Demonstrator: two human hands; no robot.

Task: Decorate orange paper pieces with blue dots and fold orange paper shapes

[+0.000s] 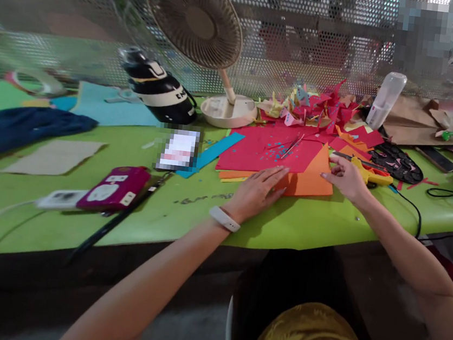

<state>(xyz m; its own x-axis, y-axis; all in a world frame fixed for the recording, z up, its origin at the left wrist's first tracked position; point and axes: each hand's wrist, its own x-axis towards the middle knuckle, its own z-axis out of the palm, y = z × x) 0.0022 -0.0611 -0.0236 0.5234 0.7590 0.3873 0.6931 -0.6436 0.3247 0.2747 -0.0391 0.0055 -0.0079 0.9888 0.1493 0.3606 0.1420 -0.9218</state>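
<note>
Left hand (259, 193) lies open, palm down, fingers at the near edge of the red paper (248, 153); right hand (348, 179) bends its fingers at the right edge of the orange paper (311, 178), whether pinching I cannot tell; both papers lie on the green table (301, 230)

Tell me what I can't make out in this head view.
Orange sheet: head view, partly hidden by the left hand.
Right hand: head view, fingertip contact too small to make out.
Phone screen: head view, details pixelated.
Blue specks: head view, too small to count.
Dark blue cloth: head view, cut off by the left edge.
</note>
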